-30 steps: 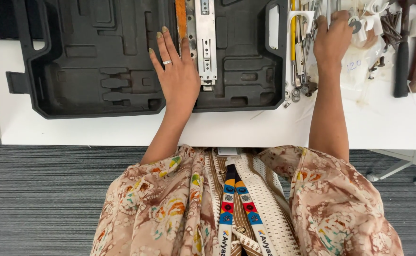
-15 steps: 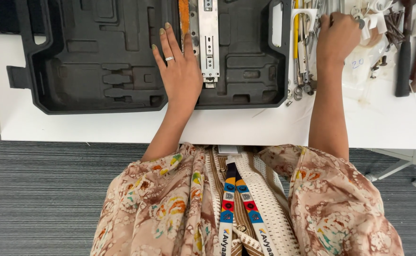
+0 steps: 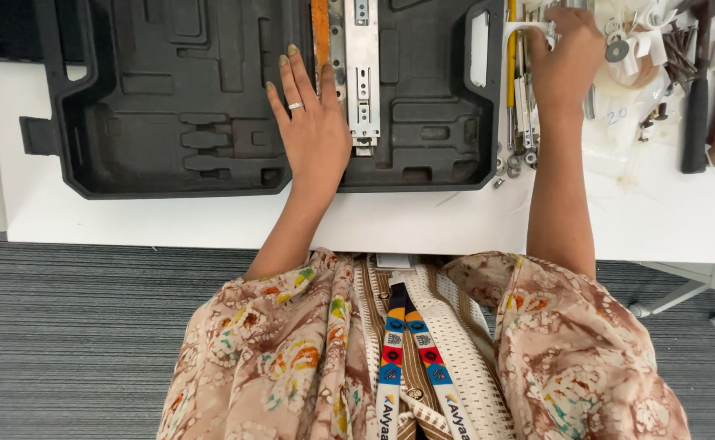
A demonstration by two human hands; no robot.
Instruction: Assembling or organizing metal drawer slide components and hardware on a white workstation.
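Note:
My left hand [image 3: 315, 122] lies flat, fingers apart, on the open black plastic tool case [image 3: 170, 106]. Beside its fingers, inside the case, lie a metal drawer slide [image 3: 362, 73] and an orange-handled tool [image 3: 320, 33]. My right hand [image 3: 565, 57] reaches over the case's right edge into a pile of metal tools [image 3: 519, 98], its fingers curled down among spanners and a yellow-handled tool [image 3: 511, 57]. Whether it grips one of them is hidden by the back of the hand.
The case sits on a white table [image 3: 423, 224]. Right of the tools are a clear plastic bag with small parts [image 3: 631, 90], nails and washers, and dark-handled hammers [image 3: 696, 114]. Grey carpet [image 3: 72, 342] lies below the table edge.
The view has shifted slightly downward. My left hand stays flat on the case; my right hand has stayed among the metal tools.

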